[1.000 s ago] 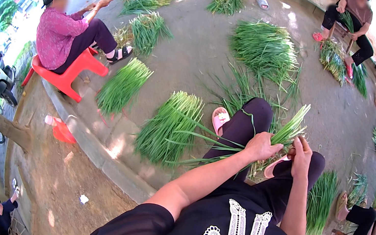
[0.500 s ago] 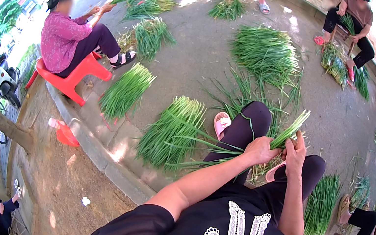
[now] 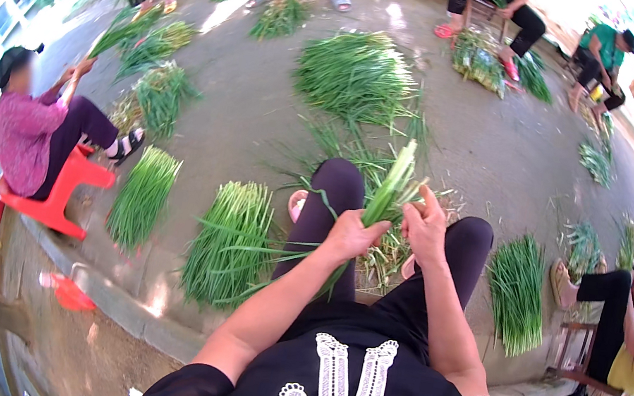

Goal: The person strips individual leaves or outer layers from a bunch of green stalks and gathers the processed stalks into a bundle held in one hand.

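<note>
My left hand (image 3: 355, 236) is closed around a bunch of garlic chives (image 3: 393, 181), held over my lap with the pale stem ends pointing up and away. The long green leaves trail out below that hand to the left. Just right of the bunch is my right hand (image 3: 424, 226), its fingers drawn together; a thin pale strand seems to show at the fingertips, too small to name surely. Trimmed scraps (image 3: 386, 260) lie on the ground between my knees. A neat pile of chives (image 3: 230, 242) lies by my left leg, pale ends away from me.
Ahead lies a large chive heap (image 3: 358, 77), with loose leaves nearer my feet. More piles lie left (image 3: 142, 198) and right (image 3: 517, 294). A person on a red plastic stool (image 3: 58, 192) sits at left; several others sit around. A kerb (image 3: 120, 320) runs behind me.
The view has swung right, so things appear shifted left. My right hand has come slightly away from the bunch, and the bunch now points more upright.
</note>
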